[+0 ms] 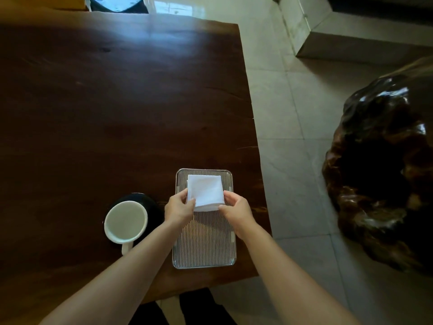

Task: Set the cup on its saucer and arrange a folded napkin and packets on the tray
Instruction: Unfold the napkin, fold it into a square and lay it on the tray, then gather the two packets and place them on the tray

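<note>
A white folded napkin (205, 191) lies over the far half of a ribbed, clear-rimmed tray (204, 240) near the table's right edge. My left hand (178, 208) pinches the napkin's near left corner and my right hand (236, 209) pinches its near right corner. Left of the tray, a white cup (125, 221) stands on a dark saucer (153, 207), its handle pointing toward me. I see no packets.
The dark wooden table (105, 102) ends just right of the tray, with pale tiled floor (288, 127) beyond. A large glossy dark wood stump (384, 172) stands on the floor at the right. A stone step (351, 31) lies at the far right.
</note>
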A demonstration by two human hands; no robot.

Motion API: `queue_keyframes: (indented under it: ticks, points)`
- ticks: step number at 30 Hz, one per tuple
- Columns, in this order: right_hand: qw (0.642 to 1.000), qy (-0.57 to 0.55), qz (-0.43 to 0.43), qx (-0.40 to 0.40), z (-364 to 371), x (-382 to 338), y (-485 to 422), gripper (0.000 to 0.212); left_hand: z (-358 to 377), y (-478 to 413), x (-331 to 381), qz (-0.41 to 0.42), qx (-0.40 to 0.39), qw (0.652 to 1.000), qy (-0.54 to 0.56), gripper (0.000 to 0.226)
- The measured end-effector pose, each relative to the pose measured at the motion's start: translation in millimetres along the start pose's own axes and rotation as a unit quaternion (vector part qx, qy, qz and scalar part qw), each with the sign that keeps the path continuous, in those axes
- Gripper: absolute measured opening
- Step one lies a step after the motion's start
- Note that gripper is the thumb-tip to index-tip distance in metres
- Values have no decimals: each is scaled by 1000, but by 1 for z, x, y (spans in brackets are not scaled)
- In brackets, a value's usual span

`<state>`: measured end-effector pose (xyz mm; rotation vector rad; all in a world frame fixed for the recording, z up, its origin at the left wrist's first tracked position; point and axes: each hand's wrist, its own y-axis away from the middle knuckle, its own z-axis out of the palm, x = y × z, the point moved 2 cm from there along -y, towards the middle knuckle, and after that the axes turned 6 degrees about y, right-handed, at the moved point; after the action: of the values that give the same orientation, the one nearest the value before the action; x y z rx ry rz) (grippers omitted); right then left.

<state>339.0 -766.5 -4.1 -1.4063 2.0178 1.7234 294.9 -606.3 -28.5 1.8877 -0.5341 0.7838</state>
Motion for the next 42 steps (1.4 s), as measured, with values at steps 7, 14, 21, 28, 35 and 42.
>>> queue_keyframes:
  ticks: [7, 14, 21, 28, 35, 42]
  points:
    - [1000, 26, -8, -15, -4, 6, -6, 59, 3, 5, -3, 22, 39, 998, -53, 52]
    - [993, 98, -54, 24, 2, -15, 2, 47, -21, 17, 13, 46, -15, 993, -110, 30]
    - [946, 257, -176, -88, 90, -98, 23, 16, -125, 40, 31, 71, 46, 987, -133, 31]
    - [876, 346, -273, -195, 221, -161, 72, 11, -263, 77, -14, 12, 145, 978, -151, 30]
    - [819, 398, -287, -298, 342, -177, 108, 13, -375, 103, -98, -63, 206, 967, -135, 26]
    - [771, 477, -288, -308, 447, -178, 126, 22, -456, 94, -177, -133, 185, 964, -137, 27]
